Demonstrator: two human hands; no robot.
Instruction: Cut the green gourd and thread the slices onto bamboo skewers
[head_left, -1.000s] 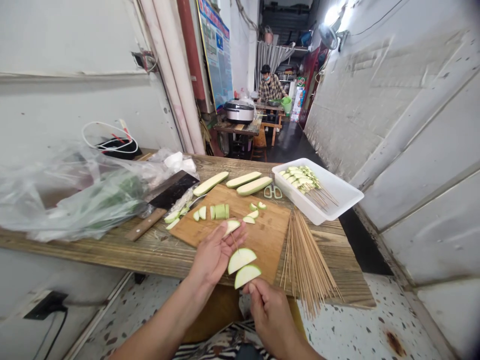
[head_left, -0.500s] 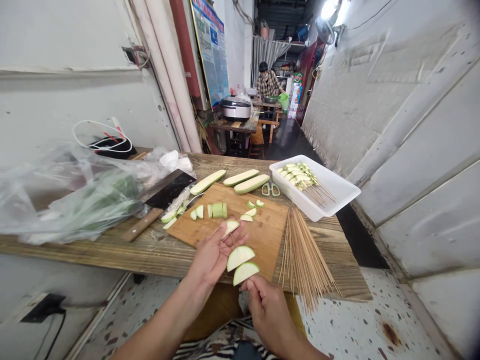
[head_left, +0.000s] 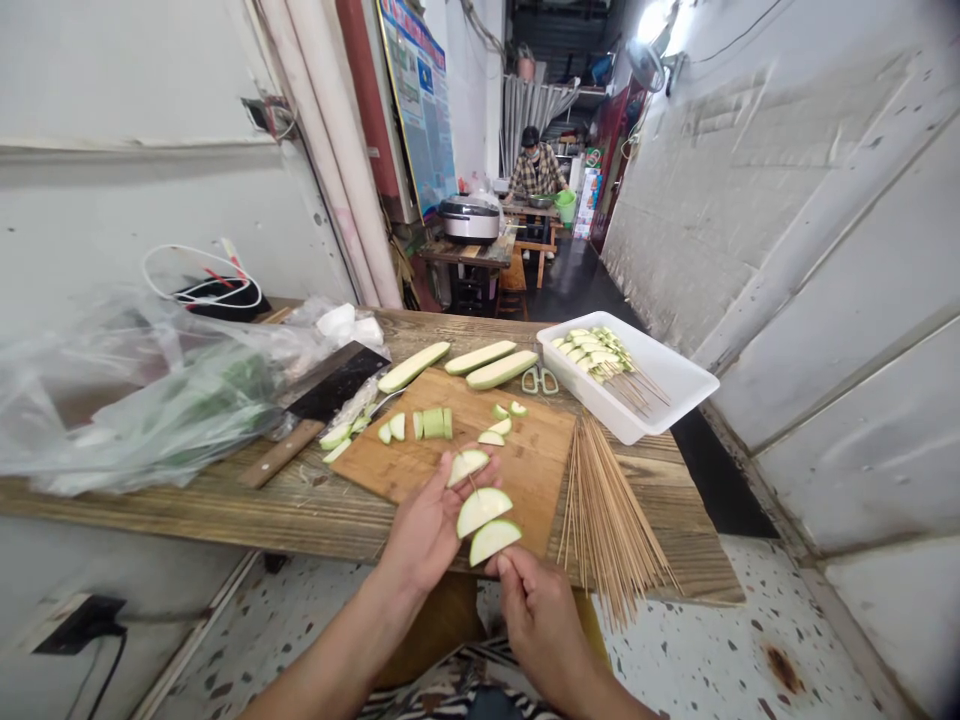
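Observation:
My right hand [head_left: 536, 600] pinches the lower end of a bamboo skewer, right by the lowest of three half-round zucchini slices. The skewer runs through the lower slice [head_left: 495, 541] and the middle slice [head_left: 484, 512]; a short stretch of it [head_left: 473, 482] shows below the top slice [head_left: 466, 467]. That top slice rests between the thumb and fingers of my left hand [head_left: 431, 520], over the front of the wooden cutting board [head_left: 517, 480]. Cut zucchini pieces [head_left: 433, 423] lie on the board, with smaller slices [head_left: 495, 430] to their right.
Loose skewers [head_left: 611, 520] fan out right of the board. Behind them, a white tray [head_left: 675, 385] holds filled skewers. Zucchini halves [head_left: 480, 357] and scissors [head_left: 540, 380] lie at the back. Left are a cleaver [head_left: 281, 452] and plastic bags [head_left: 150, 400]. A person [head_left: 536, 170] works far back.
The top slice has come closer to the middle slice along the skewer, and more of its face shows. My left hand has moved slightly toward my right. The right hand keeps its pinch.

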